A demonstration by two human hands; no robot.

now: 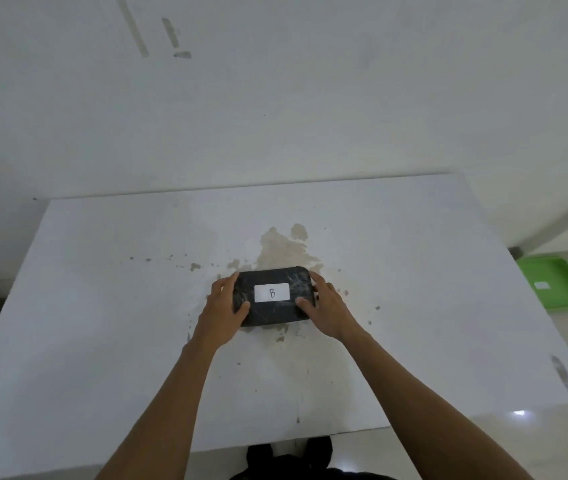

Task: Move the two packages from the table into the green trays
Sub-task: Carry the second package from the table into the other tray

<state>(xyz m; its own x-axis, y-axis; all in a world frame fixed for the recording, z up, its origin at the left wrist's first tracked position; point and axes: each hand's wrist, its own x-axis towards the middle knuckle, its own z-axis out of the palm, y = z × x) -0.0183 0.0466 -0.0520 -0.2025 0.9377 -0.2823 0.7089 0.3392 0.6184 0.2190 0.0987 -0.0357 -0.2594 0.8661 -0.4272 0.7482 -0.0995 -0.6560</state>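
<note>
A black wrapped package [273,311] with a white label marked "B" lies in the middle of the white table [102,306]. My left hand [221,306] clasps its left end, thumb on top. My right hand [327,306] clasps its right end the same way. One green tray [556,284] sits on the floor past the table's right edge, with a small white label inside it. No other package is in view, and only this one tray shows.
The tabletop carries a brownish stain [282,247] just behind the package and scattered dark specks. A white wall stands right behind the table. Pale floor tiles show to the right and near my feet at the bottom.
</note>
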